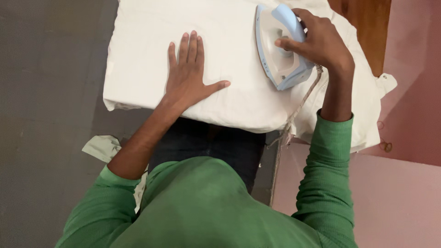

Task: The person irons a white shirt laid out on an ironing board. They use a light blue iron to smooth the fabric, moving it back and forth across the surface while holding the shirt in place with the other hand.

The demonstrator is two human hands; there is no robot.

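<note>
On the white cloth point(229, 55) spread over the padded surface, your left hand point(188, 73) lies flat, fingers spread and holding nothing, while your right hand point(321, 43) is clenched around the handle of the pale blue iron point(278, 50), which rests soleplate-down on the cloth just beside it.

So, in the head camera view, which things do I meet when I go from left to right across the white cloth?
Grey floor → left edge of the white cloth → left hand pressed flat on the cloth → light blue and white iron → right hand gripping the iron's handle → wooden strip → pink surface.
</note>
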